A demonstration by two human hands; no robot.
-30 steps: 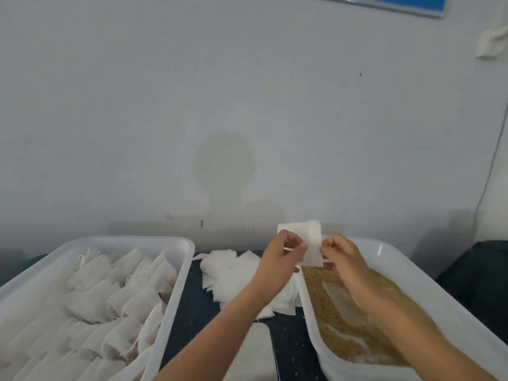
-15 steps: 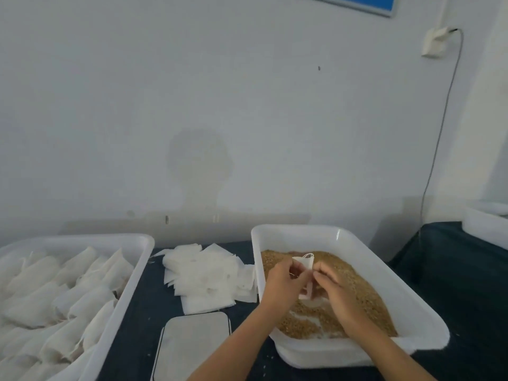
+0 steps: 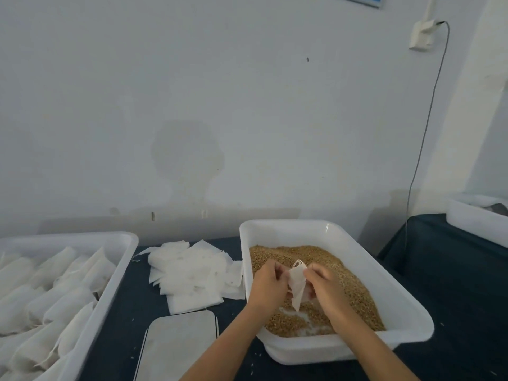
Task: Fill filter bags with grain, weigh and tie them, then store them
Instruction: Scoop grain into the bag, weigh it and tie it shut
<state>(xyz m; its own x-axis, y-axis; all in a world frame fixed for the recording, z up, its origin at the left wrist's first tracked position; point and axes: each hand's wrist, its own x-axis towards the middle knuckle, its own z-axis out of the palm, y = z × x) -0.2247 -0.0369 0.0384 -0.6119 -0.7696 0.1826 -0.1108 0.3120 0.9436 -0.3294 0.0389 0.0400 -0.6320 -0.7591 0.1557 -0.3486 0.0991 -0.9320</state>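
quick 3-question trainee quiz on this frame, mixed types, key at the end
1. True or false: both hands hold one filter bag above the grain tray.
2. What lies flat on the table nearest the camera, between the two trays?
A. scale
B. scissors
C. spoon
3. Fill in: the loose pile of empty bags lies between the grain tray and the tray of ____ bags.

Key: 1 true; 2 A; 3 filled.
The left hand and right hand pinch the bag from either side.
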